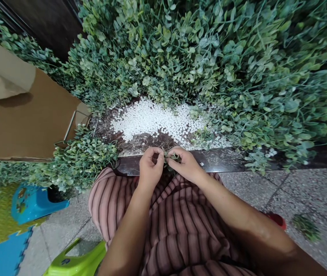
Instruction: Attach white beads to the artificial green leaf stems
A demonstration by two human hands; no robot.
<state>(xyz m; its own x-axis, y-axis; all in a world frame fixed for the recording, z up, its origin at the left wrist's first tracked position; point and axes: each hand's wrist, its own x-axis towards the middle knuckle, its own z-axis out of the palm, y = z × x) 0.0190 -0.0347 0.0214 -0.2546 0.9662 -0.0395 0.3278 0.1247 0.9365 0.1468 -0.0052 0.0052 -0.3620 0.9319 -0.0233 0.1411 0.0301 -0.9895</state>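
My left hand (151,165) and my right hand (184,163) meet at the near edge of a dark low table (226,159), above my striped lap. Both hands are closed in a pinch on a small green leafy sprig (171,157) held between them. Just beyond the hands lies a heap of small white beads (154,120) on the tabletop. Great piles of green artificial foliage (198,53) surround the beads at the back and on both sides.
A brown cardboard box (22,122) stands at the left. A blue plastic stool (32,201) and a green one (75,262) sit on the floor at lower left beside foam mats. A loose sprig (305,226) and a red object (276,219) lie on the speckled floor at right.
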